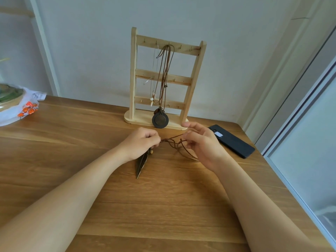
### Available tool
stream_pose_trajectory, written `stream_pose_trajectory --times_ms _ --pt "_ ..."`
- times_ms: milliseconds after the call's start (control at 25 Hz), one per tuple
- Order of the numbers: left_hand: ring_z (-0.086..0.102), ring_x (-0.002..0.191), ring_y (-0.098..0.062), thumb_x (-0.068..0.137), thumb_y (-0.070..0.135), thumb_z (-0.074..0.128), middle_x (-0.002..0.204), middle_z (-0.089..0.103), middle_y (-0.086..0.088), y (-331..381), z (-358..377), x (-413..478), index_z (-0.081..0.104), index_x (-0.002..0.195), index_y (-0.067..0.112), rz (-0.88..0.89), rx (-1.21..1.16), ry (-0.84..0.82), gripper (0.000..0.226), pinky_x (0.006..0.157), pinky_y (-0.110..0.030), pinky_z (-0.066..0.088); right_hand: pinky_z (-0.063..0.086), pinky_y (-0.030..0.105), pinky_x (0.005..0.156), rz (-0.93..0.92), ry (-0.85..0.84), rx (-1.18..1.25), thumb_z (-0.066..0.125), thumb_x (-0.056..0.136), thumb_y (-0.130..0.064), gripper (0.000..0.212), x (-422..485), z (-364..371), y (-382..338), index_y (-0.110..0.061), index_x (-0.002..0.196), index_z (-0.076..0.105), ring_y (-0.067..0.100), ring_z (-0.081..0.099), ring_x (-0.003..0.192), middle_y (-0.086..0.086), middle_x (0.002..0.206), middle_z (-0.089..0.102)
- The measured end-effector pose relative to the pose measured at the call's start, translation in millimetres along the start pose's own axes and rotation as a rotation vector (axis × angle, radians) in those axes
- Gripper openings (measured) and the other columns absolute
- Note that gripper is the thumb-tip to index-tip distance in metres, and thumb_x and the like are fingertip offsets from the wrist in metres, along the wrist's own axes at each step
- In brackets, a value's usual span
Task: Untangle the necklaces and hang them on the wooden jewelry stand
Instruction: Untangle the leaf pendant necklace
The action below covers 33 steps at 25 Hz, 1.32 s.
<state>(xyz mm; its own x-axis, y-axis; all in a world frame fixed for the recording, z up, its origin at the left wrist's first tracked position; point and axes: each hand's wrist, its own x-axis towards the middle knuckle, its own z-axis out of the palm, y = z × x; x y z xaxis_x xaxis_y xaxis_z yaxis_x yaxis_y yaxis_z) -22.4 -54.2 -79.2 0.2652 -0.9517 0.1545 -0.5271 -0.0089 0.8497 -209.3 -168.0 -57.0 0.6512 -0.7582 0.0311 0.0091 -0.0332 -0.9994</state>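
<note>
**The tangle sits between the two grips**

The left grip (143, 140) is closed tight. It pinches the brown cord (173, 142) right where the feather (141, 163) joins on. The feather lies on the counter (163, 206), below that grip, and its tip points back at the person.

From the pinch, the cord runs sideways to the right grip (203, 144). That grip is looser. Its thumb and first finger are out, and its other fingers (188, 140) are half curled and seem to hook the cord. More loops lie by its palm.

The crossed loops lie in the short gap between the grips, so the right grip is nearer the loose loops. It looks best placed to pull a loop out sideways, away from the pinch.

The stand (133, 70) is straight behind the gap, close by. Two necklaces hang on it, one with a round pendant (160, 120). A phone (232, 142) lies just past the right grip.
</note>
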Motion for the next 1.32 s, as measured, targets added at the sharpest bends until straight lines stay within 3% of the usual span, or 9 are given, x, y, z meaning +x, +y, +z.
stream_pose_trajectory --times_ms 80,200,280,400,600,800,1080,1200,1320 --pt "0.04 0.064 -0.017 0.089 0.027 0.05 0.063 0.041 -0.006 -1.6 -6.7 -0.9 0.048 0.059 0.012 -0.002 -0.019 0.061 0.034 0.073 -0.035 0.036 0.051 0.026 0.069 -0.014 0.401 -0.235 0.063 0.087 0.004 0.028 8.8 -22.7 1.1 -0.02 0.1 0.071 0.012 0.063 0.076 -0.003 0.083 0.066" --pt "0.032 0.063 -0.02 0.089 0.025 0.048 0.063 0.034 -0.01 -3.9 -13.5 1.0 0.041 0.06 0.006 -0.005 -0.061 0.139 0.035 0.071 -0.034 0.031 0.048 0.027 0.069 0.15 0.723 0.065 0.072 0.084 -0.004 0.02 19.1 -61.8 6.7 -0.021 0.095 0.074 0.013 0.057 0.08 0.0 0.097 0.068" --pt "0.034 0.061 -0.015 0.095 0.015 0.047 0.063 0.036 -0.008 -3.6 -10.5 1.5 0.042 0.059 0.007 -0.017 -0.044 0.151 0.037 0.07 -0.034 0.032 0.046 0.025 0.062 0.192 0.678 0.136 0.074 0.085 -0.007 0.018 21.2 -72.3 11.9 -0.02 0.098 0.075 0.011 0.052 0.071 0.004 0.1 0.068" --pt "0.041 0.067 -0.017 0.095 0.015 0.045 0.06 0.041 -0.004 -4.9 -7.4 2.9 0.044 0.056 0.013 -0.024 -0.085 0.149 0.039 0.074 -0.035 0.037 0.052 0.03 0.077 0.137 0.593 0.089 0.066 0.087 -0.001 0.027 17.7 -63.4 8.7 -0.023 0.101 0.074 0.015 0.056 0.084 0.005 0.108 0.069" --pt "0.045 0.069 -0.018 0.091 0.023 0.047 0.063 0.041 -0.007 0.0 -2.7 1.0 0.044 0.057 0.014 -0.008 -0.178 0.115 0.036 0.077 -0.033 0.041 0.051 0.022 0.073 -0.116 0.524 -0.099 0.058 0.086 0.005 0.028 2.4 -33.3 -0.9 -0.017 0.094 0.073 0.014 0.059 0.083 0.003 0.087 0.067" --pt "0.054 0.069 -0.016 0.092 0.031 0.046 0.062 0.047 -0.002 12.3 -3.7 2.9 0.048 0.061 0.013 0.0 -0.305 0.141 0.036 0.078 -0.032 0.042 0.058 0.027 0.082 -0.309 0.019 -0.431 0.073 0.087 -0.008 0.015 1.4 15.3 8.0 -0.019 0.097 0.075 0.01 0.069 0.085 -0.003 0.09 0.075" --pt "0.047 0.058 -0.018 0.101 0.017 0.042 0.057 0.039 0.001 36.5 -23.6 16.3 0.045 0.057 0.017 -0.145 -0.848 0.218 0.044 0.075 -0.035 0.039 0.06 0.027 0.066 -0.18 0.107 -0.466 0.069 0.092 -0.008 0.01 33.1 9.5 -5.3 -0.015 0.096 0.075 0.011 0.068 0.064 0.004 0.078 0.076" --pt "0.053 0.071 -0.02 0.099 0.025 0.046 0.067 0.048 -0.001 32.2 -29.4 18.3 0.047 0.058 0.018 -0.17 -1.026 0.216 0.041 0.076 -0.034 0.04 0.059 0.032 0.071 -0.008 0.204 -0.116 0.063 0.096 -0.008 0.009 37.0 3.6 2.5 -0.01 0.1 0.071 0.018 0.067 0.07 0.009 0.081 0.075" --pt "0.063 0.098 -0.024 0.103 0.026 0.047 0.102 0.068 -0.01 24.8 -19.6 16.1 0.06 0.063 0.018 -0.135 -1.017 0.204 0.043 0.088 -0.04 0.048 0.055 0.04 0.083 0.094 0.155 0.313 0.057 0.101 -0.013 0.018 34.7 -5.2 4.7 -0.005 0.112 0.067 0.026 0.07 0.086 0.011 0.094 0.076"
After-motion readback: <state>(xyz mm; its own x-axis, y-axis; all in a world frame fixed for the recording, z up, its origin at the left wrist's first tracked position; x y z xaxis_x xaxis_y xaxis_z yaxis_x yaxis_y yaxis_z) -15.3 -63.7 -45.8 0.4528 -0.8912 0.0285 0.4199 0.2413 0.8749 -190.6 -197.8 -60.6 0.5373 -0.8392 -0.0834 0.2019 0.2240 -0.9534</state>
